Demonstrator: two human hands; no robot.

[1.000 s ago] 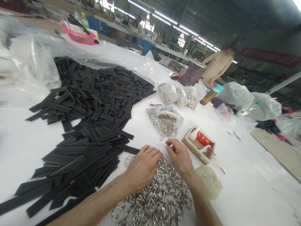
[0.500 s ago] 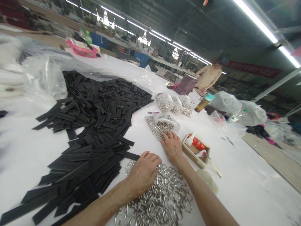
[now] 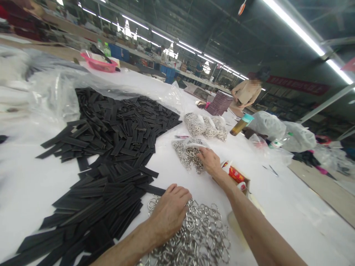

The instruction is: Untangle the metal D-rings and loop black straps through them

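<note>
Shiny metal loops [image 3: 201, 231] under left hand [image 3: 172, 208], fingers together; flat black strip [image 3: 152, 189] at fingertips. Right hand [image 3: 211, 162], fingers curled, at metal rings [image 3: 190, 157] in crinkled clear bag [image 3: 179, 147]. Can't tell if either pinches.

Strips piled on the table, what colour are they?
The strips are black, clearest in the head view.

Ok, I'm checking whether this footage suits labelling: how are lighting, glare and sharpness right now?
Head view: the ceiling light at upper right is blown out white; head view: metal rings and clear plastic catch highlights; head view: left hand and right hand are fairly clear, while the far workbench looks dim and soft; head view: the scene appears tilted.
</note>
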